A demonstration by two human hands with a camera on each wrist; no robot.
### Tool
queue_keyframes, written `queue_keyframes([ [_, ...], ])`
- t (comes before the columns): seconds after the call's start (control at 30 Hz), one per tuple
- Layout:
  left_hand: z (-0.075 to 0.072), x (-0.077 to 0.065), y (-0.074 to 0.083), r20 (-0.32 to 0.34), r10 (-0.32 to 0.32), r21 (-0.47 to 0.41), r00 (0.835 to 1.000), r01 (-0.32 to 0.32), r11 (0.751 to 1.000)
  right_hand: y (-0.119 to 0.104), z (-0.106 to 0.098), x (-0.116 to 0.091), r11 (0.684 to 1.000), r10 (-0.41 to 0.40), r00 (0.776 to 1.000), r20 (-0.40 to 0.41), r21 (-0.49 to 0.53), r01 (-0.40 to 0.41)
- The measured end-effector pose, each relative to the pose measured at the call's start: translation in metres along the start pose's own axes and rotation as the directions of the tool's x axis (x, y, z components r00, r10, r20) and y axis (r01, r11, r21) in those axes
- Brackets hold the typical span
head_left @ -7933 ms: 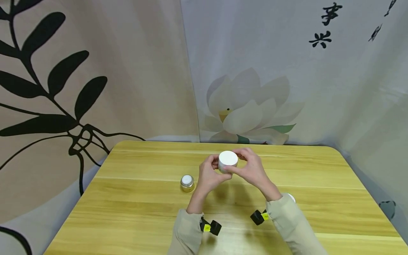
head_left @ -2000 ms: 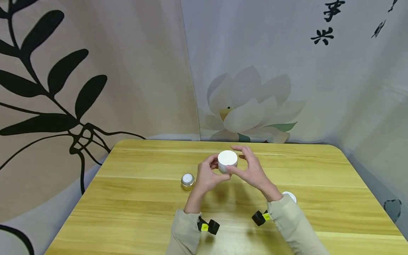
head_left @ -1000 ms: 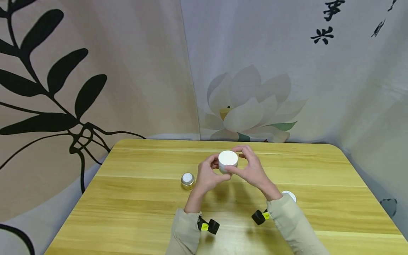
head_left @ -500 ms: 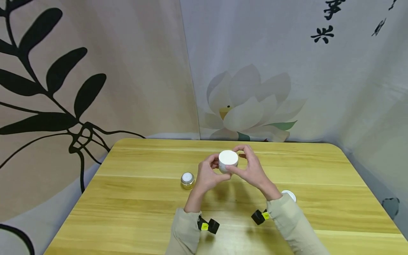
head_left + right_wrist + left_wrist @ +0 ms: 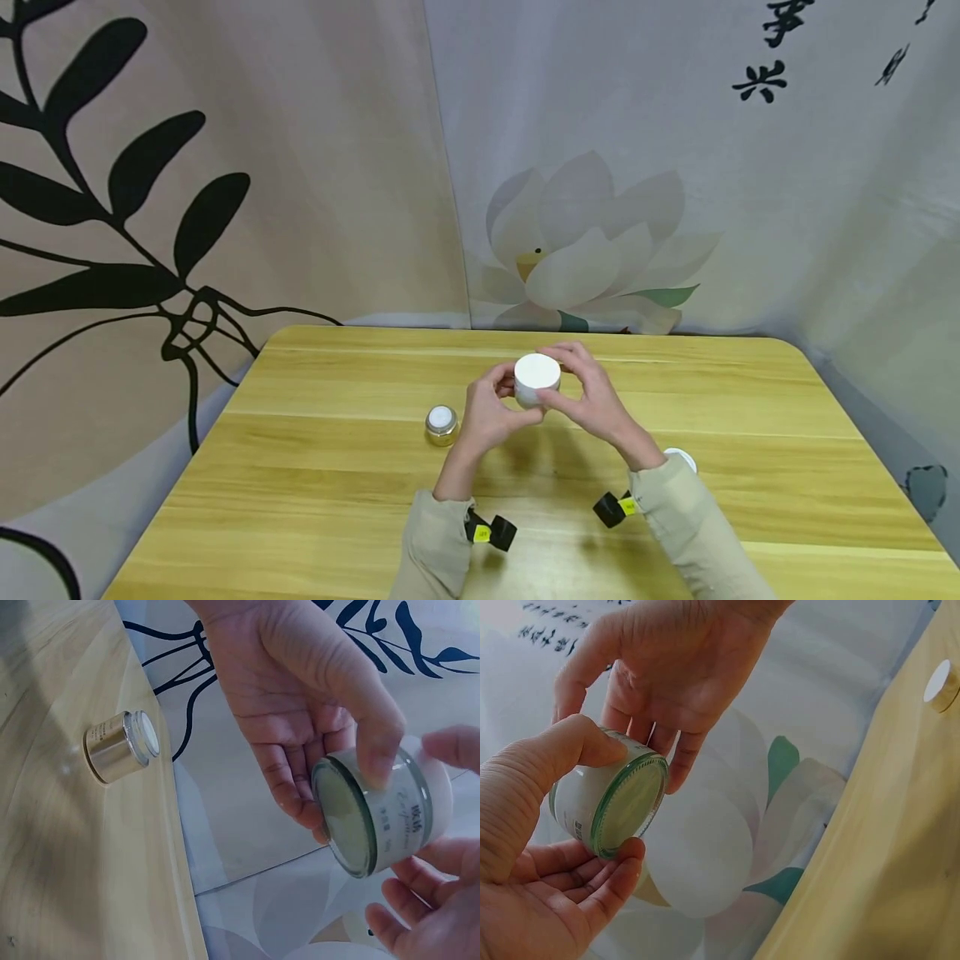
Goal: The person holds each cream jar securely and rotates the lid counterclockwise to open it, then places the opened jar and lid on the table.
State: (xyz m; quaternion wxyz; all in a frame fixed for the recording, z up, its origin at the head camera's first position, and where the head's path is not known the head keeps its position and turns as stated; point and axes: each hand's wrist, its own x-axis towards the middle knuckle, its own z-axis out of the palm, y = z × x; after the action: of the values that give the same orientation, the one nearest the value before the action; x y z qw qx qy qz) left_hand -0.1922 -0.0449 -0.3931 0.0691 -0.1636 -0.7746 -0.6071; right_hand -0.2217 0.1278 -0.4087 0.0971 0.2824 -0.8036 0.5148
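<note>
A glass cream jar (image 5: 394, 817) with a printed label and a white lid (image 5: 537, 371) is held above the table. My left hand (image 5: 491, 408) grips the jar's body, thumb on the label and fingers round the base, as the left wrist view shows. At the lid, my right hand (image 5: 588, 396) has its thumb on the near side and its forefinger behind. The jar is tilted, its greenish base facing the left wrist camera. A gold jar (image 5: 116, 746), its clear neck and white top showing, stands on the table left of my left hand.
A gold-sided round piece with a white face (image 5: 941, 686) lies on the wooden table (image 5: 337, 500), partly hidden by the right sleeve (image 5: 686, 517) in the head view. Printed curtains (image 5: 337, 167) hang behind the table.
My right hand's fingers have shifted round the lid; the forefinger, held off it two seconds ago, is back against it. Left hand, jar and gold jar stay in nearly the same places.
</note>
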Motion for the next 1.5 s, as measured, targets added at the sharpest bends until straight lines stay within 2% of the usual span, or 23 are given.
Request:
queue_keyframes([
  [0.07,0.0,0.0,-0.001,0.0,0.009,0.003,1.0,-0.009,1.0,-0.001,0.0,0.0,1.0,-0.003,1.0,0.005,-0.002,0.003],
  [0.3,0.006,0.006,-0.036,-0.009,0.015,0.004,1.0,-0.015,1.0,-0.032,0.001,0.0,0.997,0.071,0.997,-0.032,-0.008,-0.071],
  [0.33,0.007,0.006,-0.038,-0.01,0.02,0.006,1.0,-0.02,1.0,-0.035,0.0,0.0,0.997,0.072,0.997,-0.037,-0.015,-0.073],
  [0.4,0.007,0.006,-0.04,-0.013,0.026,0.002,1.0,-0.026,1.0,-0.027,0.002,0.001,0.996,0.085,0.996,-0.041,-0.01,-0.086],
  [0.57,0.006,0.006,-0.041,-0.016,0.027,-0.01,1.0,-0.027,1.0,-0.002,0.002,-0.001,0.999,0.046,0.999,-0.021,-0.018,-0.046],
  [0.63,0.006,0.006,-0.041,-0.016,0.021,-0.009,1.0,-0.021,1.0,0.001,0.001,-0.002,1.0,0.009,1.0,-0.005,-0.012,-0.009],
  [0.77,0.006,0.007,-0.042,-0.013,0.021,-0.005,1.0,-0.021,1.0,0.004,0.001,-0.002,1.0,-0.018,1.0,0.008,0.005,0.018],
  [0.97,0.007,0.008,-0.042,-0.014,0.024,-0.003,1.0,-0.024,1.0,0.001,0.003,-0.002,0.998,0.055,0.997,-0.044,0.017,-0.054],
  [1.07,0.007,0.008,-0.041,-0.014,0.023,-0.003,1.0,-0.023,1.0,0.0,0.003,-0.001,0.998,0.067,0.996,-0.06,0.007,-0.066],
  [1.37,0.008,0.008,-0.041,-0.007,0.058,-0.005,0.998,-0.058,0.998,0.005,0.0,-0.002,0.999,-0.043,0.999,-0.026,-0.01,0.043],
  [1.5,0.008,0.008,-0.042,-0.003,0.059,-0.009,0.998,-0.059,0.998,0.007,0.002,-0.003,1.0,-0.024,0.999,-0.021,0.004,0.024],
])
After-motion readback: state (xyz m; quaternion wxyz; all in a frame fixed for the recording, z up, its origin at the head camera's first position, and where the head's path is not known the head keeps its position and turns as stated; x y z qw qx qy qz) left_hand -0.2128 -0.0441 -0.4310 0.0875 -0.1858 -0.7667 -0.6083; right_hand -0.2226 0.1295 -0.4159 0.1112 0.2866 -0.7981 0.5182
